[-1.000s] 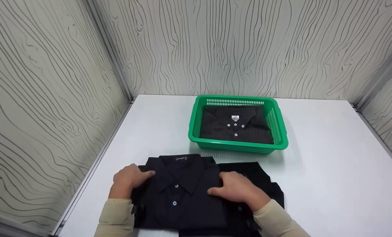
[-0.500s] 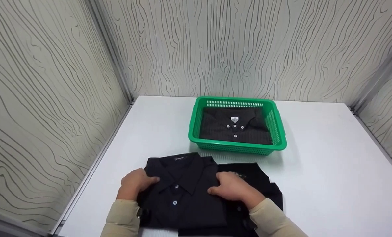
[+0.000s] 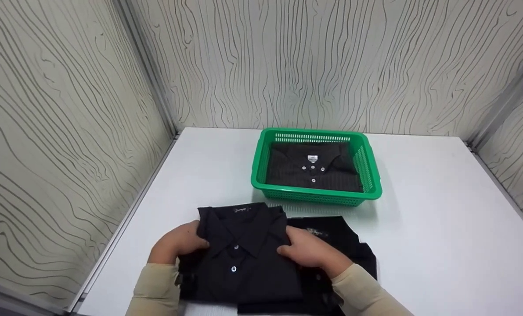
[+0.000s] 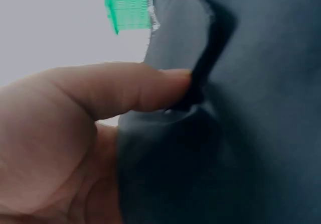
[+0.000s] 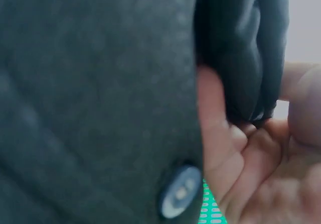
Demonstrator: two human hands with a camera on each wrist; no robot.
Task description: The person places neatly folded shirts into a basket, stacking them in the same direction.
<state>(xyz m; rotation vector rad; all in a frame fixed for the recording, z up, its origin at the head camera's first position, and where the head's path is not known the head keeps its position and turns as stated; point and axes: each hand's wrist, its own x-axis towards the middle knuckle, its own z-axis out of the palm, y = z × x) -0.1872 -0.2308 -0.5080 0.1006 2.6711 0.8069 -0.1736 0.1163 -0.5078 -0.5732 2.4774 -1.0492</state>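
A folded navy button-up shirt (image 3: 261,272) lies at the front of the table, collar toward the back. My left hand (image 3: 180,241) grips its left edge, thumb on top; the left wrist view shows the thumb (image 4: 145,88) pressing a fold of cloth. On the opposite edge my right hand (image 3: 309,248) holds the shirt, thumb over its front. In the right wrist view, fingers (image 5: 215,113) curl around dark cloth beside a button (image 5: 180,191). A second folded black shirt (image 3: 360,254) lies partly under the navy one, at the right.
Behind the shirts stands a green plastic basket (image 3: 316,192) with a folded dark striped shirt (image 3: 287,171) inside. The white table (image 3: 432,210) extends to both sides, bounded by patterned panels (image 3: 314,66) at the back and sides.
My left hand has shifted along the navy shirt's left edge and now grips it. The shirt's upper left corner is drawn in and slightly raised. The right hand has barely moved.
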